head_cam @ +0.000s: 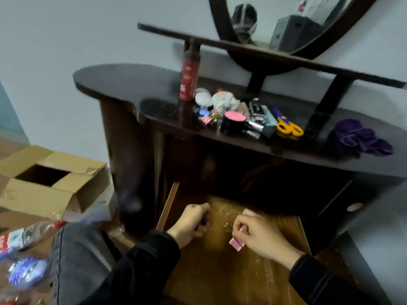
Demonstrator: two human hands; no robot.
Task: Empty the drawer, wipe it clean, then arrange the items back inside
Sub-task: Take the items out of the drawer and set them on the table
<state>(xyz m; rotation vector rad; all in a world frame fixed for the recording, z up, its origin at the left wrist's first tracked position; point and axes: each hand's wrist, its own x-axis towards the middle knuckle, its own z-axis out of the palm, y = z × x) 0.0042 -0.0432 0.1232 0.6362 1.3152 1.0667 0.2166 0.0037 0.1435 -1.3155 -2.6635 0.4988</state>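
Pink clip (236,243) pinched by right hand (262,234), dark item (203,219) gripped by left hand (190,225); bottle (189,78) label blurred.

Drawer (220,267): pulled out at lower centre, light wood, glossy floor. Pink clip (236,243): over that floor, pinched in right hand (262,234). Dark item (203,219): gripped in left hand (189,225), mostly hidden. Pile (231,113) of clips and small items, yellow-handled scissors (288,126) at its right edge: heaped mid-frame on tabletop (132,84). Purple cloth (359,137): crumpled at right, apart from pile.

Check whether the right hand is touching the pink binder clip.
Touching. Head view: the right hand pinches the pink binder clip by its top, inside the open drawer.
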